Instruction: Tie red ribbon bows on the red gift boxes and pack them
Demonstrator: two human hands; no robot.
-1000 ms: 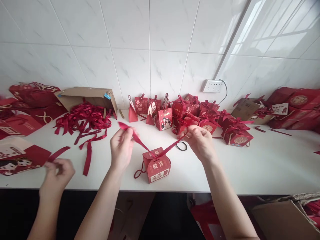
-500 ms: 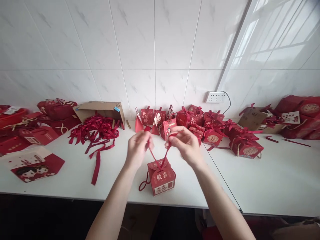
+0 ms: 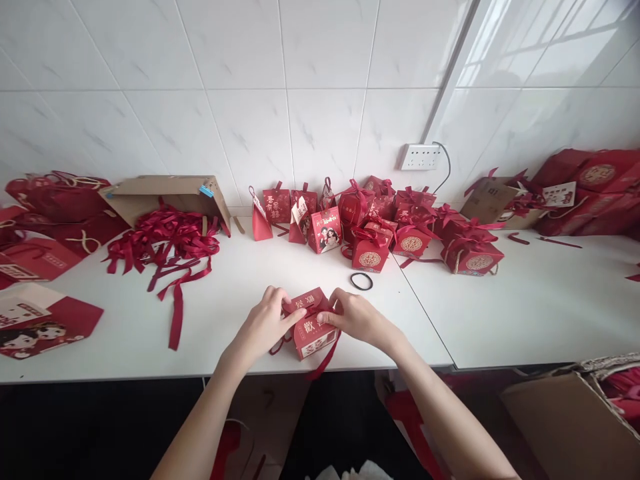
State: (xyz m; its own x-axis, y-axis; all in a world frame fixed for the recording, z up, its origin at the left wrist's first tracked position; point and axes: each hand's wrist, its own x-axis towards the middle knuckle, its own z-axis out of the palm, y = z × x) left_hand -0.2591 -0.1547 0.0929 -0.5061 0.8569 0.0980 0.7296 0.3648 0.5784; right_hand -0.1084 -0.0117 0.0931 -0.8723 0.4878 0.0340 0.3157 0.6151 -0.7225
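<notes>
A small red gift box [image 3: 304, 337] with gold characters sits upright near the table's front edge. A dark red ribbon [image 3: 326, 362] crosses its top, and one end hangs down over the table edge. From the left, my left hand [image 3: 265, 323] pinches the ribbon at the box top, its thumb lying along the lid. On the other side my right hand [image 3: 359, 319] closes thumb and finger on the ribbon too. The fingertips partly cover the ribbon's middle, so whether it is knotted there I cannot tell. A cord loop shows beside the box's left side.
A black ring [image 3: 361, 281] lies behind my right hand. Loose red ribbons [image 3: 170, 240] spill from a cardboard box [image 3: 165, 185]. Several red gift boxes [image 3: 370, 257] stand along the wall, under a power strip [image 3: 421, 157]. An open carton [image 3: 565, 407] is at lower right.
Both hands have come down from above the gift box to its top. The ribbon, held up in two strands before, now lies across the lid. My view has tilted downward.
</notes>
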